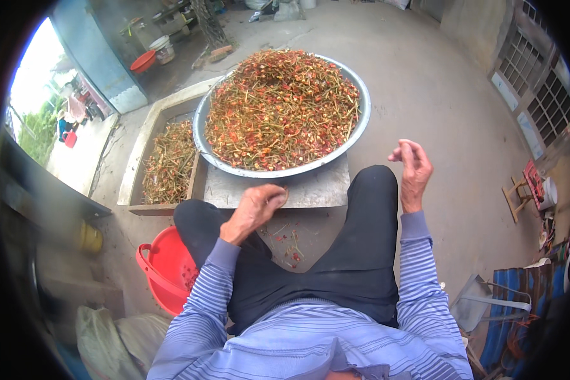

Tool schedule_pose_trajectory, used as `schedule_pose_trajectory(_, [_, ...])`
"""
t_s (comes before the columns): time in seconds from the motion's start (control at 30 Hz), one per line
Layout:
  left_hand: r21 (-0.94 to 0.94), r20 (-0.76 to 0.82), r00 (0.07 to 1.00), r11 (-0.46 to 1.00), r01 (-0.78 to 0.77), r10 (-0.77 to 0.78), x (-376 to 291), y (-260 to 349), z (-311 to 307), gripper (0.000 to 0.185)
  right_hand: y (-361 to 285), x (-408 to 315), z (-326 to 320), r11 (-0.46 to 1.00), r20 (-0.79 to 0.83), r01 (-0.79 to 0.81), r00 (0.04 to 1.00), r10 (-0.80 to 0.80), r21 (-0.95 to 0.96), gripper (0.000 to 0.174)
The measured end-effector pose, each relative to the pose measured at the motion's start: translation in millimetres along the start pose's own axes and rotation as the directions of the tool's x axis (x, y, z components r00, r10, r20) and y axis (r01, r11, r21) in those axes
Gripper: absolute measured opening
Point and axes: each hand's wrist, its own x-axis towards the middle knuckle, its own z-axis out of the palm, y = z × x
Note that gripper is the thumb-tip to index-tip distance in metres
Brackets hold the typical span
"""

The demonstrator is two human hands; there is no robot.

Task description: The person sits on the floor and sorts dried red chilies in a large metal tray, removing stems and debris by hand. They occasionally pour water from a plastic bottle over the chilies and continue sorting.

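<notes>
A wide metal basin (364, 116) stands before me, heaped with red chili pepper pieces and green-brown stems (280, 109). It rests on a flat grey board (275, 190). My left hand (254, 209) is over the board's near edge, just below the basin's rim, with thumb and fingers drawn together; whether something small is pinched there I cannot make out. Out to the right of the basin, above my right knee, my right hand (414, 173) is raised with bent fingers. Nothing clear shows in it, and its fingertips are partly hidden.
Left of the basin, a shallow wooden-sided tray (137, 161) holds loose stems (171, 161). A red plastic basket (164, 266) with some red bits inside sits by my left leg. Scraps (292, 247) litter the floor between my legs. A metal dustpan (472, 304) lies at right.
</notes>
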Motion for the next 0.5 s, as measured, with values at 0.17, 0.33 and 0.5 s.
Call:
schedule_pose_trajectory(0.17, [0.191, -0.331, 0.931, 0.977, -0.095, 0.155, 37, -39, -53, 0.019, -7, 19, 80, 0.998, 0.198, 0.066, 0.978, -0.061, -0.02, 0.018])
schedule_pose_trajectory(0.33, [0.346, -0.286, 0.924, 0.926, -0.149, 0.255, 78, -69, -81, 0.017, 3, 22, 162, 0.997, 0.445, 0.059, 0.893, -0.072, 0.043, 0.016])
schedule_pose_trajectory(0.5, [0.466, -0.172, 0.944, 0.867, -0.174, 0.282, 101, -87, -79, 0.015, 24, 15, 209, 0.998, 0.575, 0.056, 0.815, -0.068, 0.039, 0.011])
